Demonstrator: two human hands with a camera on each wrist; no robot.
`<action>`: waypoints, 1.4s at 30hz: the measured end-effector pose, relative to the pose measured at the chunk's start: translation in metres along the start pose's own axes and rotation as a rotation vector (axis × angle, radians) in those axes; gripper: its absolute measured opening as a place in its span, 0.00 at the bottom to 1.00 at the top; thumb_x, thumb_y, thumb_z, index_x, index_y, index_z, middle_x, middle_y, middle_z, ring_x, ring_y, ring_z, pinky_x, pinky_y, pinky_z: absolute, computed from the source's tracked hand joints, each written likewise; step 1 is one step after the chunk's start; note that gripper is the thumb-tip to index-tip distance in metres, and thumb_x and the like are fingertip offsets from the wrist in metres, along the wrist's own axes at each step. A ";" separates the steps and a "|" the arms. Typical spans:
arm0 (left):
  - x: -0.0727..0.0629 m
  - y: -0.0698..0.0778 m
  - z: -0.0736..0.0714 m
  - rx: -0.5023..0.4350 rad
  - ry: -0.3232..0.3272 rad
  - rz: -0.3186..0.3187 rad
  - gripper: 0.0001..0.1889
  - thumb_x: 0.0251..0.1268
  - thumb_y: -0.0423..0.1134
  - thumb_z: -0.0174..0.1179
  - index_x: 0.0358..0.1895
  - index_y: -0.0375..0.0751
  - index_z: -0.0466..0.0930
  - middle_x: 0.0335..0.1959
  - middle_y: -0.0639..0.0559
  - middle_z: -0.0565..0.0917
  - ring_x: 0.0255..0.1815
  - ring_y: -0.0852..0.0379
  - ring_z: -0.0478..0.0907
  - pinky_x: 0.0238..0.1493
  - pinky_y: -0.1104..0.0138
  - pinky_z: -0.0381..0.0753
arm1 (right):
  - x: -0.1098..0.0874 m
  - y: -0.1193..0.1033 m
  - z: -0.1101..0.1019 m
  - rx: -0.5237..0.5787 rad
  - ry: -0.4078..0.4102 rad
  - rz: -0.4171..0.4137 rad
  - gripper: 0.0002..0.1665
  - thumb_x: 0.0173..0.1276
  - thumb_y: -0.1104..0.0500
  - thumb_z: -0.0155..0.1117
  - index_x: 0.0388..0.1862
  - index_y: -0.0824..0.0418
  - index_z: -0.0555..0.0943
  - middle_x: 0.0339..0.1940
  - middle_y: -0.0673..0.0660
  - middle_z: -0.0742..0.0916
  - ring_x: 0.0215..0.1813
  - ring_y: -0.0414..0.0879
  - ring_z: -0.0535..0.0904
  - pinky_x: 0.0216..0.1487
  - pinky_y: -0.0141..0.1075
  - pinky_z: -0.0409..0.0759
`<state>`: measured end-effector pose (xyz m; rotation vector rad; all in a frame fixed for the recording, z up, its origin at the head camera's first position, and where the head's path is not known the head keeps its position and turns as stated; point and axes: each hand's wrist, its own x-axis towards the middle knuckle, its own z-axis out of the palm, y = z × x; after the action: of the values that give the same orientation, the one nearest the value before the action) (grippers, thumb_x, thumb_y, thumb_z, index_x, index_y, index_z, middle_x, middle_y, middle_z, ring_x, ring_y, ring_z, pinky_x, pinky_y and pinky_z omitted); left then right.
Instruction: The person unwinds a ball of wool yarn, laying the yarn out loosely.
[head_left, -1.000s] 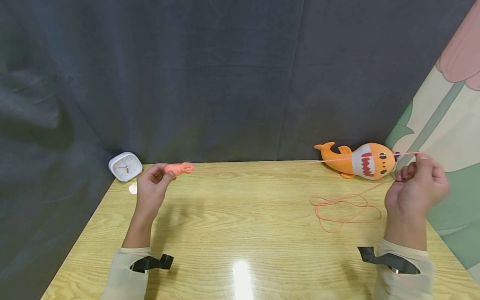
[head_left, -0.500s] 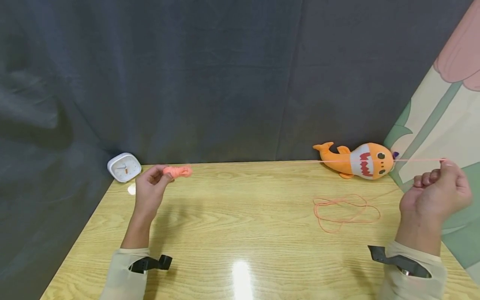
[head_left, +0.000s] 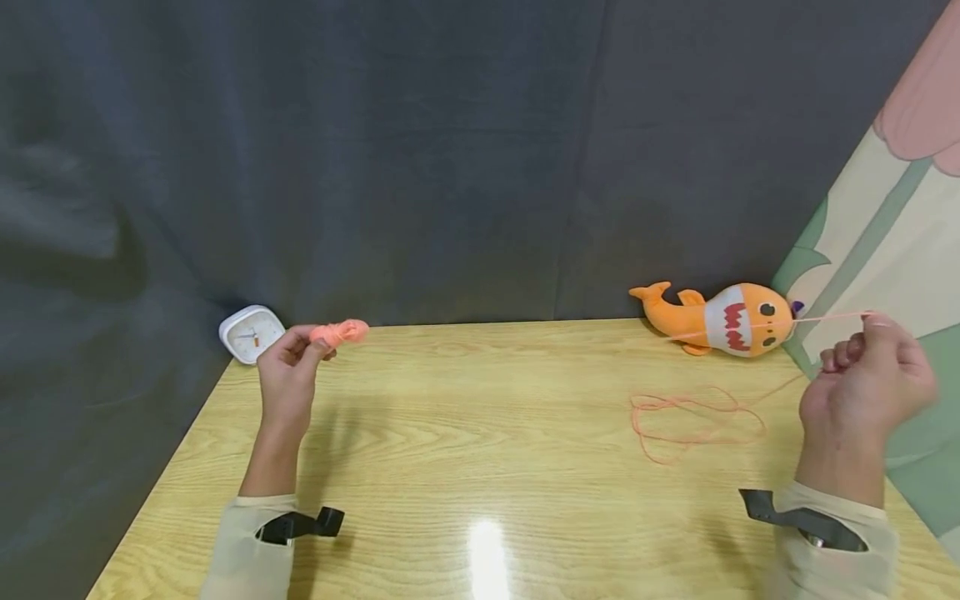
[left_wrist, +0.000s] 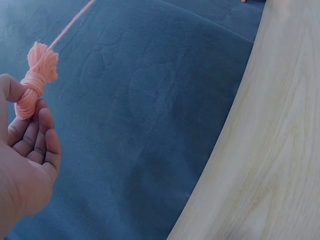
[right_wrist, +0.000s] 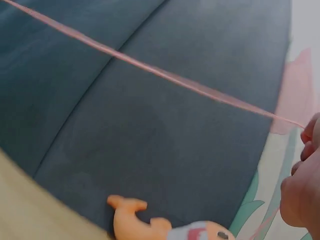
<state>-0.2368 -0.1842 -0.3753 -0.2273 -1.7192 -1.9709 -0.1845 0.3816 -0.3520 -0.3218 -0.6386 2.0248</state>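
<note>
A small bundle of coral yarn (head_left: 341, 332), wound round its middle, is pinched between the thumb and fingers of my left hand (head_left: 288, 375). In the left wrist view a strand rises from the bundle (left_wrist: 37, 82) toward the upper right. Far to the right, my right hand (head_left: 866, 387) pinches that yarn strand (head_left: 832, 317) with curled fingers. The strand (right_wrist: 165, 75) runs across the right wrist view to the hand (right_wrist: 305, 175). Below it, loose loops of the same yarn (head_left: 693, 442) lie on the wooden table (head_left: 480, 467), with a tail leading up toward my right hand.
An orange plush shark (head_left: 675, 319) lies at the table's back right, behind the strand. A white clock (head_left: 251, 335) stands at the back left corner, just behind my left hand. A dark curtain (head_left: 450, 167) hangs along the back, and a floral cloth (head_left: 915, 242) on the right.
My right hand has moved outward to the right, drawing the strand along. The left hand has shifted slightly left with the bundle. The loops on the table stay about where they were.
</note>
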 end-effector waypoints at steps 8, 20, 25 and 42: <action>-0.002 -0.003 0.006 0.069 -0.038 -0.038 0.12 0.67 0.20 0.59 0.33 0.42 0.85 0.29 0.61 0.85 0.31 0.65 0.80 0.39 0.75 0.82 | 0.018 0.003 -0.021 -0.377 -0.116 0.196 0.08 0.64 0.64 0.76 0.39 0.68 0.87 0.28 0.53 0.79 0.28 0.44 0.67 0.24 0.29 0.70; -0.007 -0.009 0.017 0.211 -0.179 -0.095 0.04 0.70 0.25 0.61 0.44 0.27 0.82 0.34 0.65 0.84 0.35 0.66 0.80 0.40 0.76 0.82 | 0.014 0.042 -0.065 -0.901 -0.300 0.242 0.07 0.73 0.62 0.66 0.43 0.54 0.89 0.32 0.35 0.88 0.40 0.27 0.81 0.38 0.13 0.75; -0.010 -0.010 0.019 0.215 -0.189 -0.079 0.05 0.70 0.25 0.61 0.44 0.24 0.82 0.33 0.65 0.83 0.35 0.67 0.79 0.40 0.76 0.81 | -0.012 0.056 -0.045 -0.928 -0.427 0.166 0.10 0.74 0.60 0.67 0.51 0.59 0.88 0.36 0.35 0.89 0.43 0.26 0.82 0.43 0.13 0.77; -0.012 -0.008 0.022 0.207 -0.204 -0.035 0.05 0.69 0.27 0.64 0.43 0.27 0.83 0.33 0.65 0.83 0.35 0.67 0.78 0.39 0.75 0.81 | -0.137 0.129 0.019 -0.744 -0.976 0.175 0.18 0.77 0.60 0.63 0.59 0.71 0.81 0.53 0.52 0.90 0.54 0.38 0.86 0.59 0.25 0.82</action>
<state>-0.2346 -0.1596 -0.3835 -0.3360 -2.0547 -1.8295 -0.2165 0.2052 -0.4125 0.2406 -2.0318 1.9570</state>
